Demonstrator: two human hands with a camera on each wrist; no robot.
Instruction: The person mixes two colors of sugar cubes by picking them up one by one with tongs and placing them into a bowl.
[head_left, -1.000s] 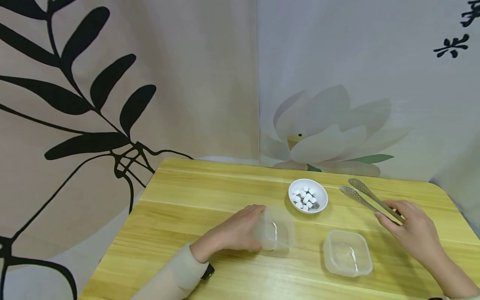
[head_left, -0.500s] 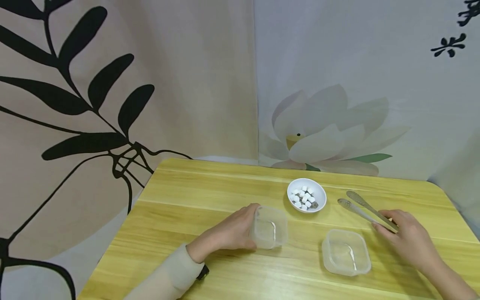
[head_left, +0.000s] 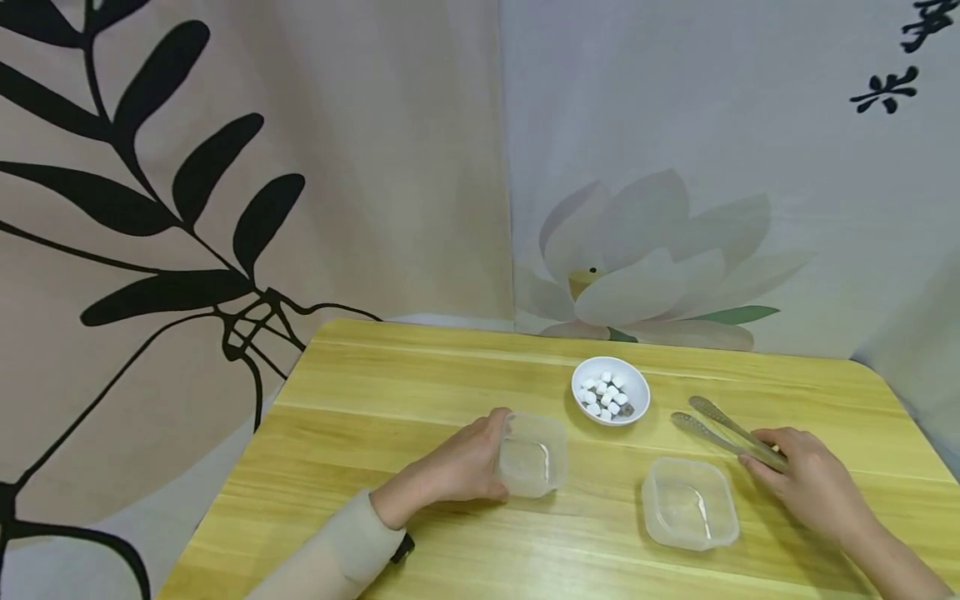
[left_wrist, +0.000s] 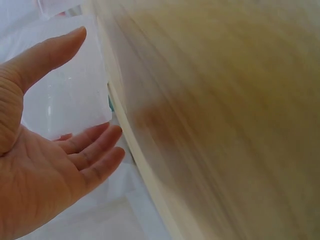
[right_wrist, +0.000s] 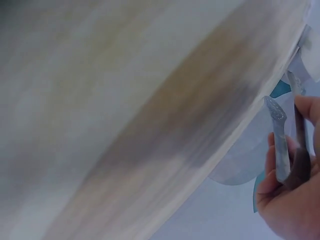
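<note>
My left hand (head_left: 463,467) holds a clear square plastic container (head_left: 534,457) by its left side, near the table's middle. In the left wrist view, the thumb and fingers of the left hand (left_wrist: 55,150) lie on opposite sides of that container (left_wrist: 65,85). On the right, my right hand (head_left: 806,479) grips metal tongs (head_left: 750,442) by their joined end. Their two arms stand apart, nothing between the tips, which point toward a white bowl (head_left: 637,400). White cubes, resembling small marshmallows (head_left: 602,393), lie in the bowl. In the right wrist view, fingers wrap the tongs (right_wrist: 281,145).
A second clear square container (head_left: 692,504) stands on the wooden table (head_left: 360,400), between the first container and the right hand. Behind the table's far edge hangs a printed curtain (head_left: 390,167) with leaf and flower patterns.
My left hand has drawn its container slightly to the left. The right hand has lowered the tongs toward the table and nearer to me. The bowl and second container stay put.
</note>
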